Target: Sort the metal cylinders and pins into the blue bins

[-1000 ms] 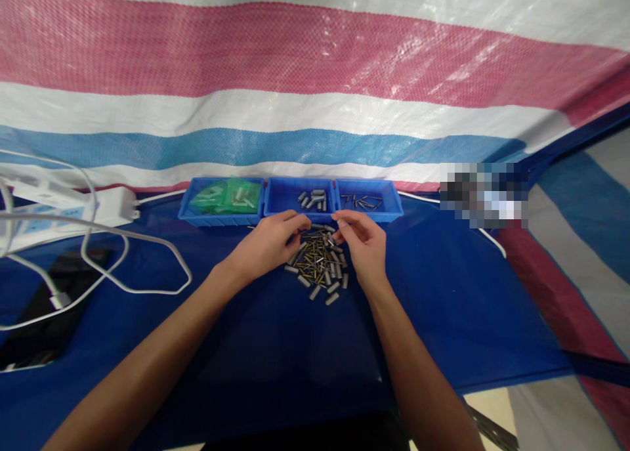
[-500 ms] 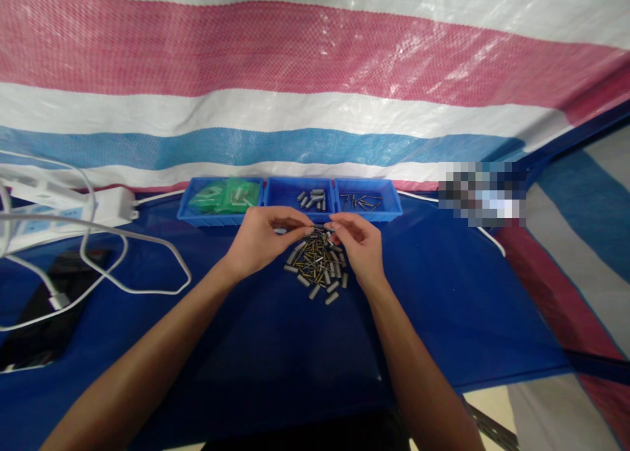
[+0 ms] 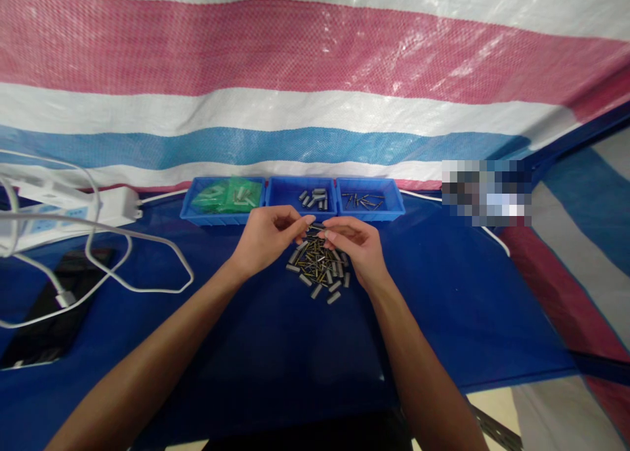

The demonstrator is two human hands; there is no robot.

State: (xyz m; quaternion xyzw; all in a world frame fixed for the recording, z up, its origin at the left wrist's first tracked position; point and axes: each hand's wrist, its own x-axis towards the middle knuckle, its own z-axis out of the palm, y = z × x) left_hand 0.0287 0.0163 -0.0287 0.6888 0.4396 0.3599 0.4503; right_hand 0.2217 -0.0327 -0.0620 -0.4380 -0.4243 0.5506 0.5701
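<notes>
Loose pile of small metal parts (image 3: 319,262) on the blue table surface (image 3: 266,359), centre of scene, just nearer than the middle tray. Two kinds visible. Grey cylinders (image 3: 333,297): short, stubby, straight-sided, dull finish, lying flat, mostly around the near and right edges, a few apart from the rest. Slender pins (image 3: 311,264): much thinner, brass-yellow along part of their length with brighter silvery glints, crossed over one another at all angles in the heart of the heap. Finer surface detail too small to read.

Left hand (image 3: 266,239) over the far left edge of the pile, thumb and forefinger brought close together at the tips. Right hand (image 3: 358,246) at the far right edge, facing it, thumb also drawn in against the forefinger. Dark slim piece (image 3: 317,226) visible between the two sets of fingertips; cannot tell whether either hand grips it or whether it lies on the pile.

Beyond, three blue trays in a row. Left tray (image 3: 221,220): green bag (image 3: 237,193) with pale pieces showing through. Middle tray (image 3: 284,198): a cluster of grey cylinders toward its right side. Right tray (image 3: 392,205): scattered thin dark pins.
</notes>
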